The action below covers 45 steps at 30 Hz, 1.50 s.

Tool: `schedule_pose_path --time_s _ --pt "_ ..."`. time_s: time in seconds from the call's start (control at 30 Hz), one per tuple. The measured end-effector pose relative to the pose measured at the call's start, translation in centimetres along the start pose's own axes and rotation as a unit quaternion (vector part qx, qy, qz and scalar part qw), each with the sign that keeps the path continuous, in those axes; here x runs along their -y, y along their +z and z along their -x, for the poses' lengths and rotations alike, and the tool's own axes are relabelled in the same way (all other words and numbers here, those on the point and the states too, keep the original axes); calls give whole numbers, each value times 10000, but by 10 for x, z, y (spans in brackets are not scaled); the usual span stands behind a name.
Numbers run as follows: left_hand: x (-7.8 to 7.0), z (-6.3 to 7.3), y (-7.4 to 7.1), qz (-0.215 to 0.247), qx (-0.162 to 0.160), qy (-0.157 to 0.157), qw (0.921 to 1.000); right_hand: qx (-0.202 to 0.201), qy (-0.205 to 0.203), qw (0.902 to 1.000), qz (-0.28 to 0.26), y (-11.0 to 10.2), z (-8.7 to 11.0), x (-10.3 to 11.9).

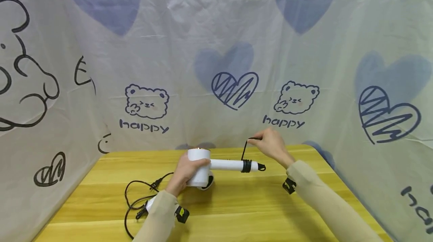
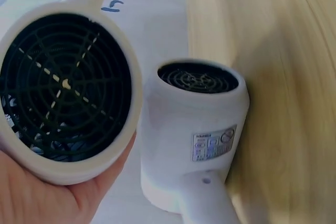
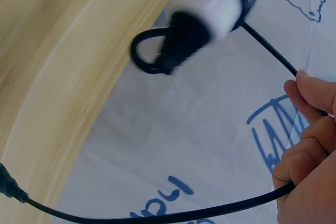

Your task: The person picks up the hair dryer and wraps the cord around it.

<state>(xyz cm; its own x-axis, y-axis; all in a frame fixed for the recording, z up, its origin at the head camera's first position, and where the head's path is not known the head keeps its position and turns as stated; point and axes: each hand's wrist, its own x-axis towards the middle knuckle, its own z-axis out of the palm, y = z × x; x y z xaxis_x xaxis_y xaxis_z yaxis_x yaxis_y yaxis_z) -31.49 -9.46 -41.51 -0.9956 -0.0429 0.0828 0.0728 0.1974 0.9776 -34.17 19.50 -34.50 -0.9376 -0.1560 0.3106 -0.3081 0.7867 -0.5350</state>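
My left hand (image 1: 182,172) grips the barrel of a white hair dryer (image 1: 202,176), whose handle (image 1: 224,164) points right. In the left wrist view the dryer's round black grille (image 2: 65,98) faces the camera. Black cord (image 1: 247,166) is wound several times round the handle near its end, where a short cord loop (image 3: 137,51) sticks out. Up and to the right of the handle, my right hand (image 1: 270,145) pinches the cord between thumb and finger, with a taut stretch (image 3: 270,48) running to the coil. More cord (image 3: 157,219) hangs from that hand in a curve.
A second white hair dryer (image 2: 184,124) lies on the wooden table (image 1: 243,212), behind and below the held one. Its black cord (image 1: 126,197) and plug (image 1: 155,184) spread at the left, near my left sleeve. Printed cloth (image 1: 189,121) hangs round the back and sides.
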Motion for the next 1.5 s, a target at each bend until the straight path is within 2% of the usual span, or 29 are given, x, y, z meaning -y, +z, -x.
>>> schedule_pose_path --time_s 0.17,0.47,0.87,1.0,1.17,1.4,1.5 --pt "-2 2 2 -500 -353 299 9977 20 -204 9998 -26 5 5 6" --pt "-4 0 4 -1119 -1086 194 9876 -80 -331 9994 -13 13 15 7" --pt "-3 3 10 -1354 -1829 434 9728 -122 -609 9980 128 25 24 5" --pt "-3 2 12 -1089 -2017 364 9727 -80 -737 9972 121 29 28 6" --pt "-3 0 10 -414 -2194 164 9746 64 -885 9960 -48 33 31 5" --pt "-1 -1 8 431 -2170 -79 9752 430 -776 9956 -311 36 33 0" --pt "-1 -2 9 802 -2163 -190 9728 719 -753 9924 -651 37 34 -7"
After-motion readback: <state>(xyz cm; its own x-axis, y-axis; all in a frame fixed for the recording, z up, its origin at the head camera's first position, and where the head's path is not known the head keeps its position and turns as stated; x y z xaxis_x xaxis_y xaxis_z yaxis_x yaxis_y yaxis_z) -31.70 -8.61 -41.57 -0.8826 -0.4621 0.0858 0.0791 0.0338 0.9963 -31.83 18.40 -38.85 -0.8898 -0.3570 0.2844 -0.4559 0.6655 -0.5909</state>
